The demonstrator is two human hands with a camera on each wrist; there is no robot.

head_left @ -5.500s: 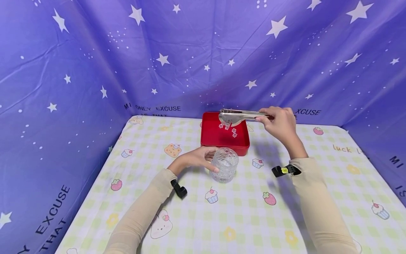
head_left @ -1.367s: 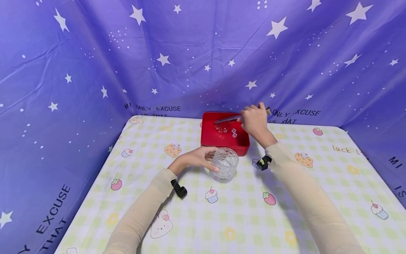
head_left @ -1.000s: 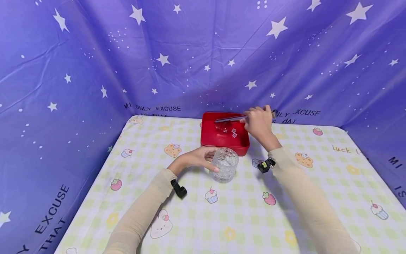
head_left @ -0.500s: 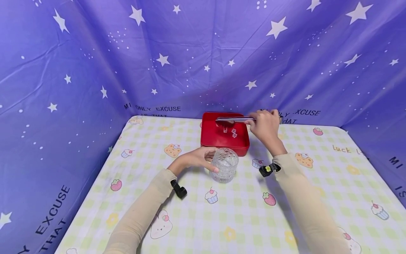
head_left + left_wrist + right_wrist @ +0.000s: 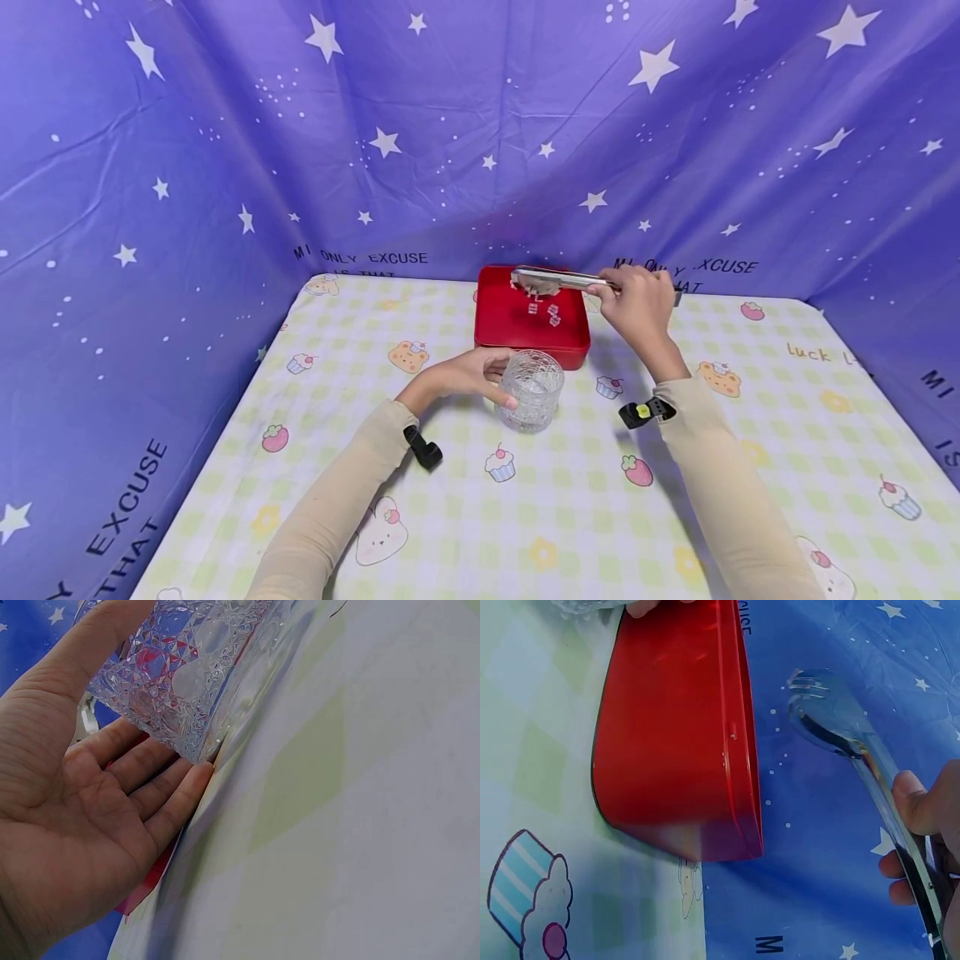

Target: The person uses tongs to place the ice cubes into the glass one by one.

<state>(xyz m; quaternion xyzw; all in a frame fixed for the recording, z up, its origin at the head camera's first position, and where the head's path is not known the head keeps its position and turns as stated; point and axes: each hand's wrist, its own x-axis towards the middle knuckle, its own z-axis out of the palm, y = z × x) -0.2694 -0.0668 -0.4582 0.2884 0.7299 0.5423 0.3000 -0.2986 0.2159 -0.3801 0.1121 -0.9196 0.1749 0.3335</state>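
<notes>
My left hand (image 5: 472,375) holds a clear cut-glass tumbler (image 5: 532,392) standing on the table. In the left wrist view its thumb lies along one side of the glass (image 5: 180,667) and the fingers along the other. Metal serving tongs (image 5: 562,279) are gripped by my right hand (image 5: 641,307), their head above the red box (image 5: 498,329). Small clear cubes (image 5: 553,315) lie in the box; more appear at or just under the tong head, and whether these are pinched I cannot tell. In the right wrist view, the tongs (image 5: 829,712) hang beyond the box's rim.
A checked tablecloth (image 5: 600,533) with cartoon prints covers the table. Purple starry curtains (image 5: 450,167) rise behind and at both sides. The red box stands directly behind the tumbler, close to my left fingers.
My right hand has drawn back to the right, and the tong head has risen from inside the box to above it. My left hand and the tumbler have stayed put.
</notes>
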